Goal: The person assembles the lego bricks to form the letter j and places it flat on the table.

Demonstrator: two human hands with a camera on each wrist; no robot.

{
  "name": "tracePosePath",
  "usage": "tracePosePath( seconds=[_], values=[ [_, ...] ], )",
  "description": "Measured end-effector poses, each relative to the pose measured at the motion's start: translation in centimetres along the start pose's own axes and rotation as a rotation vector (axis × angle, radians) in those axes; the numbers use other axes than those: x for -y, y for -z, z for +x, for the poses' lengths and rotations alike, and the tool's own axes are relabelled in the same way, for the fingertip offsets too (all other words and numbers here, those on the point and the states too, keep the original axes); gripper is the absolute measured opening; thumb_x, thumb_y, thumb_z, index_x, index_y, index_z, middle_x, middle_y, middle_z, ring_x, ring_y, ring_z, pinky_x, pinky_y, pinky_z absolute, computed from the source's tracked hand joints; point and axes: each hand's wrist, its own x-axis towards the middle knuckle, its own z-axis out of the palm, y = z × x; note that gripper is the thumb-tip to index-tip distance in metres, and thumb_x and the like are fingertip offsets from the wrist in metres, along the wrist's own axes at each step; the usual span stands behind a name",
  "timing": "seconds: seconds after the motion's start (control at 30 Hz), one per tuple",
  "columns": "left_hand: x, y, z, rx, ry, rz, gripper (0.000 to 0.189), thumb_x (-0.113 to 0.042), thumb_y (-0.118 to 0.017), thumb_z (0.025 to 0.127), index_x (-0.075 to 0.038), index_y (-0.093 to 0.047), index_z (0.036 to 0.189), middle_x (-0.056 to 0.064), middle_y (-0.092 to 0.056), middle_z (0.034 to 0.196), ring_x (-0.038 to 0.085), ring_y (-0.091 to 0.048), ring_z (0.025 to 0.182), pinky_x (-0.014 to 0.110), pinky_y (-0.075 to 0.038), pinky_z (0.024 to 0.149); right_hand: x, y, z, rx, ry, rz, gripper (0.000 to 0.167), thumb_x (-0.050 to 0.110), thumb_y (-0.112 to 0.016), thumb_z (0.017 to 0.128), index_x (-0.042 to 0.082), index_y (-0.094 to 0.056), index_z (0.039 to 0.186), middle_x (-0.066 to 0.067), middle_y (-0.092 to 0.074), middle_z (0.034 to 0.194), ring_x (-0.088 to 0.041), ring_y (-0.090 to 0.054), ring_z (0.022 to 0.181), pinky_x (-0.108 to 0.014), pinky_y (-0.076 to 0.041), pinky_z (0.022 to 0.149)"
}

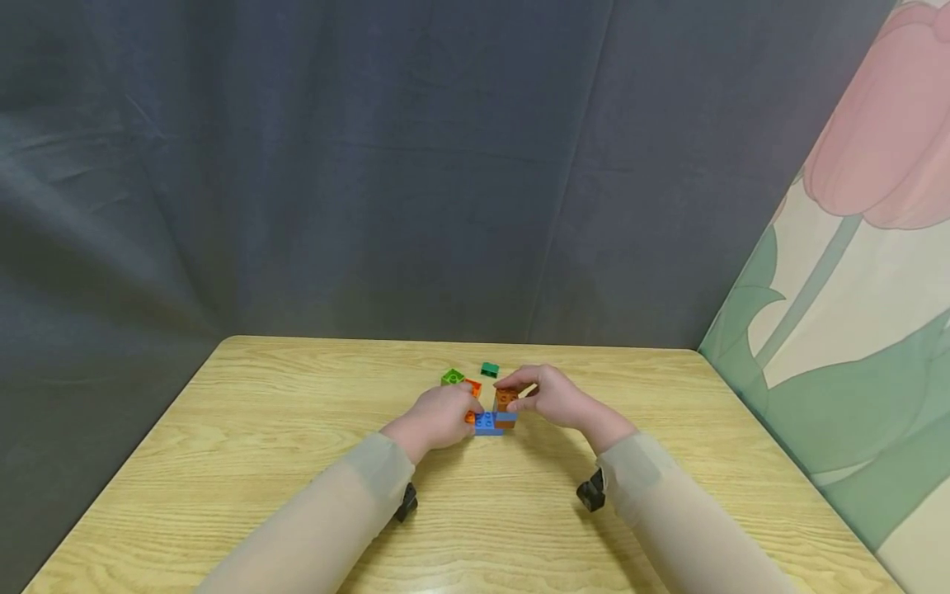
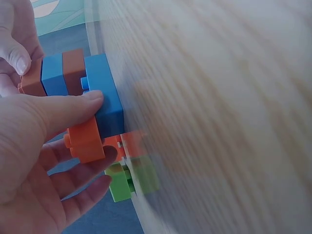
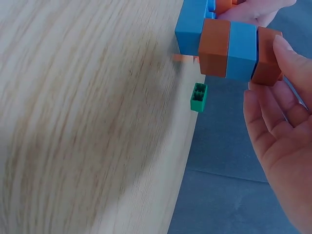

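Observation:
A long blue brick [image 2: 111,109] forms the base, with an orange brick [image 2: 88,145] on the studs at its left end. At the other end rises a stack: a lower brown brick [image 3: 214,48], a smaller blue brick [image 3: 242,51] and a top brown brick [image 3: 267,57]. My left hand [image 1: 441,415] grips the left end of the base, thumb along the long blue brick and fingers behind, around the orange brick. With thumb and fingers on opposite sides, my right hand [image 1: 557,400] pinches the top brown brick.
Behind the build, a lime green brick [image 1: 453,377] and a red-orange brick [image 1: 473,384] lie on the wooden table [image 1: 297,437]. A dark green brick [image 1: 490,370] is farther back, near the table's far edge. A dark curtain [image 1: 416,181] hangs beyond it.

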Motion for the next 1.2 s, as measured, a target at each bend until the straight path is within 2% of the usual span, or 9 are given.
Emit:
tracePosePath(
  seconds=[0.5,0.73,1.0,1.2],
  values=[
    [-0.13,0.11,-0.16,0.0,0.013,-0.013,0.025,-0.018,-0.076,0.087,-0.013,-0.076,0.112,-0.001,-0.06,0.105,0.014,-0.058,0.091,0.035,-0.049,0.083,-0.19,-0.28,0.34,-0.002,-0.016,-0.026,0.037,0.006,-0.075,0.086,0.009,-0.07,0.123,-0.002,-0.067,0.114,-0.02,-0.062,0.102,-0.036,-0.051,0.082],
    [-0.06,-0.06,-0.13,0.003,0.015,0.001,0.025,-0.019,-0.076,0.088,-0.014,-0.076,0.113,0.001,-0.061,0.113,0.018,-0.061,0.1,0.038,-0.049,0.088,-0.18,-0.31,0.24,-0.001,0.016,-0.039,0.035,0.007,-0.074,0.087,0.006,-0.07,0.122,-0.006,-0.068,0.113,-0.023,-0.062,0.101,-0.038,-0.051,0.085],
    [0.06,-0.12,-0.04,-0.007,0.004,-0.005,0.024,-0.018,-0.076,0.087,-0.014,-0.077,0.11,-0.002,-0.059,0.101,0.013,-0.057,0.088,0.034,-0.049,0.082,-0.17,-0.35,0.3,-0.004,0.023,-0.063,0.035,0.006,-0.074,0.087,0.007,-0.07,0.121,-0.004,-0.068,0.112,-0.022,-0.063,0.1,-0.036,-0.051,0.083],
    [-0.04,-0.17,0.04,0.003,0.009,-0.013,0.025,-0.019,-0.075,0.088,-0.014,-0.076,0.112,-0.002,-0.059,0.105,0.013,-0.056,0.088,0.034,-0.049,0.082,0.15,0.2,0.45,0.038,0.036,-0.072,0.034,0.002,-0.074,0.087,0.001,-0.069,0.121,-0.007,-0.068,0.112,-0.024,-0.063,0.101,-0.036,-0.052,0.083]
  ],
)
